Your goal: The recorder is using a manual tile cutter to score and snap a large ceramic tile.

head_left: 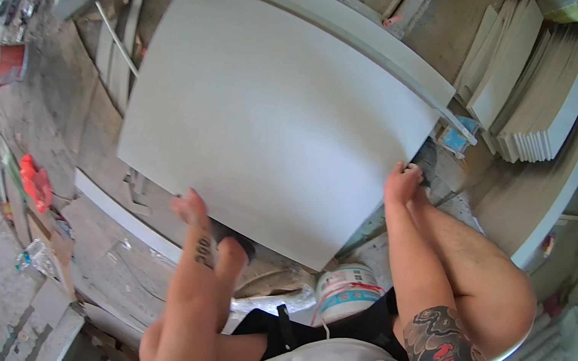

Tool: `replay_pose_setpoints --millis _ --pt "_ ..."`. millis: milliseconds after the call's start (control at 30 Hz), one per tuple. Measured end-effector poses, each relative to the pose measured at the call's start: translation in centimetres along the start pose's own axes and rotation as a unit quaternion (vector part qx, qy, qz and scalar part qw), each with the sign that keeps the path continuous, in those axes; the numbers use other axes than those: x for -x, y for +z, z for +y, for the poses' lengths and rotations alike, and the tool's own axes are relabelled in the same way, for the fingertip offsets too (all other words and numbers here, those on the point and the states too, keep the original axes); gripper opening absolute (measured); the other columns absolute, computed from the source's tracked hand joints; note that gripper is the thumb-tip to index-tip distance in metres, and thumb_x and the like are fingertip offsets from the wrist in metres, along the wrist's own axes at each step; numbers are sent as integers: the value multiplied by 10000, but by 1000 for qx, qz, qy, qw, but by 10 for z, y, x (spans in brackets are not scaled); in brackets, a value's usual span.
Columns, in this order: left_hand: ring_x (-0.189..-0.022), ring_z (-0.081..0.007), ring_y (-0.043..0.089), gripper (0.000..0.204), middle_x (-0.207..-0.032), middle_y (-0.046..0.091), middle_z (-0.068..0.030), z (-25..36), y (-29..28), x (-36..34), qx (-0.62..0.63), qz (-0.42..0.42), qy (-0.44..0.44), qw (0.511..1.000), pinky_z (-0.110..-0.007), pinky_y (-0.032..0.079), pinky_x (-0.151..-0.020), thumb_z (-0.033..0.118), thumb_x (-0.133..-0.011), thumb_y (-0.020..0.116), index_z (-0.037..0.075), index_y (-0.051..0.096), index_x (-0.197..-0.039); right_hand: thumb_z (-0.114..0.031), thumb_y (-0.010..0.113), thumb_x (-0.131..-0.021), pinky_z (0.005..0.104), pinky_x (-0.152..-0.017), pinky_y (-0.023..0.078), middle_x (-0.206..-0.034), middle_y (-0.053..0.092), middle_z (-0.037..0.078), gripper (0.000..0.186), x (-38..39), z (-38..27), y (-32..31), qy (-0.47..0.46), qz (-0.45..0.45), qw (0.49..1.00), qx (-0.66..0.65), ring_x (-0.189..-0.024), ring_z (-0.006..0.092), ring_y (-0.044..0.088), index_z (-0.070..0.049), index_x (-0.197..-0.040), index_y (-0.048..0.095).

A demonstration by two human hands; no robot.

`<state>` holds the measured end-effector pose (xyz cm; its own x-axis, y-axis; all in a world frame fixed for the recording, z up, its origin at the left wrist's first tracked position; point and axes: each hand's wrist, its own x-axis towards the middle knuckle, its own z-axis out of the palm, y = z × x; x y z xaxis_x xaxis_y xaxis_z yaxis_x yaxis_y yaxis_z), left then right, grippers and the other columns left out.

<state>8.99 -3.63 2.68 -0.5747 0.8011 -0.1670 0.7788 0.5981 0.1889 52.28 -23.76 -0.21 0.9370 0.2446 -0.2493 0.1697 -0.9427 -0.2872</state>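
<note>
A large flat white panel (269,115) lies in front of me, low over the floor between and beyond my feet. My left hand (191,208) is at the panel's near edge, left of the middle, with its fingers apart. At the panel's right edge, my right hand (403,184) is closed, its fingers curled at the rim; their undersides are hidden. A long pale bar (362,27) runs along the far edge of the panel, with a blue piece (457,139) near its right end.
Stacked white boards (544,94) stand at the far right. A white bucket (348,293) stands between my legs, close to the panel's near corner. Left are a white strip (121,211), a red plastic bag (35,182) and scattered wood scraps.
</note>
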Motion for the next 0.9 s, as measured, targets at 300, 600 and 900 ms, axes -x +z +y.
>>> replay_pose_setpoints --millis 300,600,900 --pt "-849 -336 603 433 -901 622 -217 -37 -37 152 166 -427 230 858 -382 464 -752 317 -839 436 -68 592 -962 -130 527 -808 393 -720 464 -903 570 160 166 19 -78 25 -56 -78 975 -199 -833 319 568 -38 -945 515" --pt "-1127 -312 456 626 -1267 460 -166 -59 52 158 184 -320 -381 848 -448 360 -942 524 -827 493 71 449 -1257 -122 505 -824 410 -696 461 -854 577 184 122 -33 -67 8 -85 -86 963 -241 -800 356 569 -18 -884 524" --pt "-1250 -302 332 786 -1400 328 -64 -87 36 143 338 -366 -409 765 -513 280 -1001 632 -779 519 126 317 -1346 -297 569 -834 446 -689 458 -888 582 213 318 28 6 -8 55 -99 987 -115 -819 384 571 -11 -935 472"
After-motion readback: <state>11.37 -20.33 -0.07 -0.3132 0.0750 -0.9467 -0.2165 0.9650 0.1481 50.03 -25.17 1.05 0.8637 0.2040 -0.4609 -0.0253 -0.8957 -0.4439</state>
